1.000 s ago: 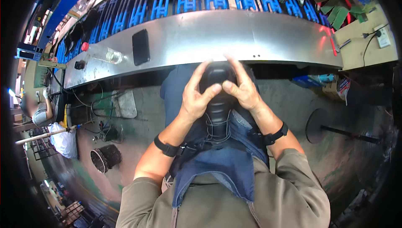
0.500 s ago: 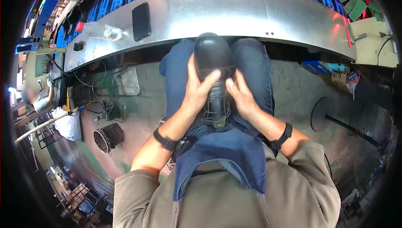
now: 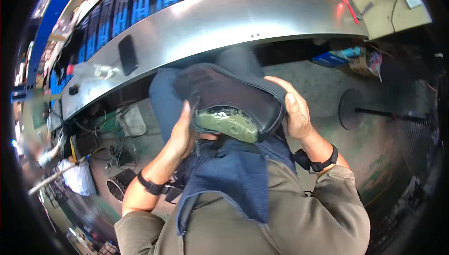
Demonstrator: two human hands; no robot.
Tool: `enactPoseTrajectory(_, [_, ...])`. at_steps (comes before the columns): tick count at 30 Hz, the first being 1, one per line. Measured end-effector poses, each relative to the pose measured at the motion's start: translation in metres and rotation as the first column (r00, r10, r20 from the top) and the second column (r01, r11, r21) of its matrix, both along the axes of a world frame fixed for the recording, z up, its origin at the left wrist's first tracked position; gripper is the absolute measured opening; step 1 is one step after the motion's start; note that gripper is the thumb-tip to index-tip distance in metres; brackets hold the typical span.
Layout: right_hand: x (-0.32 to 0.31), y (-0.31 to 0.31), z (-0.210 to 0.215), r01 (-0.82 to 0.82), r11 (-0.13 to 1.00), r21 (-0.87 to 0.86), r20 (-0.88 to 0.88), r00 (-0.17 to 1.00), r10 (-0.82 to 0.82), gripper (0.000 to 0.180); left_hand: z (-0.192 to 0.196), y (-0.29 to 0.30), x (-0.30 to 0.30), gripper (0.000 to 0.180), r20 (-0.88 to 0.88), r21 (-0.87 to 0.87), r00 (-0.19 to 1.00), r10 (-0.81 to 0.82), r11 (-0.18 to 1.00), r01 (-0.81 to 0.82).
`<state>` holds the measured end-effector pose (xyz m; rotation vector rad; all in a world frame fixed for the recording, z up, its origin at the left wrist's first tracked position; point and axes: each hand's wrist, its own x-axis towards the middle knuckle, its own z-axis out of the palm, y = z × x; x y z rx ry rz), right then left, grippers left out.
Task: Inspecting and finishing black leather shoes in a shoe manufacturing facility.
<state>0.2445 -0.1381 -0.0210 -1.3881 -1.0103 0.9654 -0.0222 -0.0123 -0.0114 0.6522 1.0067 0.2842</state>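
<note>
- Bright overall; hard white glare on metal bench [image 3: 187,28] at 12 o'clock, red reflection between 1 and 2.
- Deep shadow under bench edge, 1 to 2 o'clock; floor [image 3: 315,79] dims toward 3.
- Glossy highlights on green part [image 3: 229,124] of shoe [image 3: 241,91], center; shoe's 10 o'clock end smeared.
- Co-worker [image 3: 35,149] near 9 blurry.
- Fisheye bends bench; rim black.

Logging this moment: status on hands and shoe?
Left hand and right hand on black shoe. Shoe slanted, green part showing. Nothing visibly blocking hands.
</note>
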Motion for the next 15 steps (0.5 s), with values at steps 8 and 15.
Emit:
enactPoseTrajectory(8, [0.04,0.01,-0.007,-0.144,0.958,-0.249,0.003,0.989,0.149,0.044,-0.027,0.076,0.048,0.109,-0.552,0.817,0.564,-0.615,-0.261,0.514])
enactPoseTrajectory(15, [0.043,0.035,-0.014,-0.189,0.94,-0.285,0.112,0.967,0.228,0.034,-0.046,0.089,0.079,0.116,-0.468,0.838,0.413,-0.781,-0.244,0.488])
